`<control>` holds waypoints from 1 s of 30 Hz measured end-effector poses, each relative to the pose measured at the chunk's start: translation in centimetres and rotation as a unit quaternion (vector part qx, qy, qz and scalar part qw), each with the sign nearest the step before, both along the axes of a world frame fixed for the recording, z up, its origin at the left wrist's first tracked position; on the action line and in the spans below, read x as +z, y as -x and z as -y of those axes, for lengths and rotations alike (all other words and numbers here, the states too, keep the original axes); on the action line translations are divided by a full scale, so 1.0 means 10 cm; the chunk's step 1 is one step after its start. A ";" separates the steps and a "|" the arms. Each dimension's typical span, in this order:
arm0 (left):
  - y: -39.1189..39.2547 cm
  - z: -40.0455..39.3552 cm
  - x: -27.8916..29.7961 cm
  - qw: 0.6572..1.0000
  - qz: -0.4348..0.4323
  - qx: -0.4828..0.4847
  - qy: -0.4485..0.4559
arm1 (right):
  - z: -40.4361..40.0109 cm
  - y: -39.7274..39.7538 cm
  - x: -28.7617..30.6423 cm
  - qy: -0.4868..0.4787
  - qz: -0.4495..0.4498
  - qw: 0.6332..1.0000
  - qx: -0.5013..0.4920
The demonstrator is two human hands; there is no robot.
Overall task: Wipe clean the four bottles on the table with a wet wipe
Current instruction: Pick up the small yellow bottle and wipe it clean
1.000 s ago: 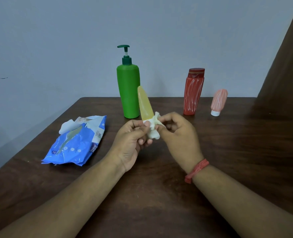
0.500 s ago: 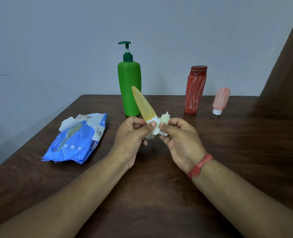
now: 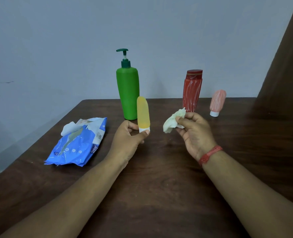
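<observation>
My left hand (image 3: 127, 140) pinches the white cap end of a small yellow bottle (image 3: 143, 114), which stands upright, cap down. To its right, my right hand (image 3: 195, 133) holds a crumpled white wet wipe (image 3: 174, 121), apart from the yellow bottle. Behind them on the dark wooden table (image 3: 159, 169) stand a tall green pump bottle (image 3: 128, 93), a red bottle (image 3: 192, 91) with white streaks, and a small pink bottle (image 3: 217, 102) resting cap down.
A blue pack of wet wipes (image 3: 78, 143) lies on the table's left side with its flap open. A grey wall rises behind the table. A brown curtain or panel (image 3: 283, 66) hangs at the far right.
My hands have come apart. The right hand drew the wipe off the yellow bottle's cap end and moved right. The left hand turned the bottle upright.
</observation>
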State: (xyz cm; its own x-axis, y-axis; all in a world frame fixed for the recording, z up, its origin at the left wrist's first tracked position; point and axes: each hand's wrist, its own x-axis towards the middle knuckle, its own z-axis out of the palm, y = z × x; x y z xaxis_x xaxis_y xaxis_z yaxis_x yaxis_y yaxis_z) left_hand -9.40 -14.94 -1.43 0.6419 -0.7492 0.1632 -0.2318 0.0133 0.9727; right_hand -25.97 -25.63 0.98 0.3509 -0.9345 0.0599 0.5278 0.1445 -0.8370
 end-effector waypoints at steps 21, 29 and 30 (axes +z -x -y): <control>0.20 1.02 0.02 0.921 0.287 0.138 -0.226 | 0.45 0.26 -0.04 -0.047 0.024 0.990 -0.130; 0.22 1.36 0.07 0.921 0.275 0.145 -0.236 | 0.56 0.21 -0.12 -0.050 0.021 0.989 -0.139; 0.21 1.39 0.07 0.922 0.272 0.147 -0.233 | 0.57 0.20 -0.13 -0.051 0.024 0.989 -0.137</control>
State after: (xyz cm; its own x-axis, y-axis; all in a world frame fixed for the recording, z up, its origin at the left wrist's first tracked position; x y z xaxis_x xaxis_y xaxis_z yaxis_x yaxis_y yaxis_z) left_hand -11.52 -28.85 -0.69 0.7462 -0.6267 0.2245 -0.6143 -0.5183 0.5950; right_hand -27.97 -31.33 -0.33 0.0821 -0.9962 -0.0286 0.5975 0.0722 -0.7986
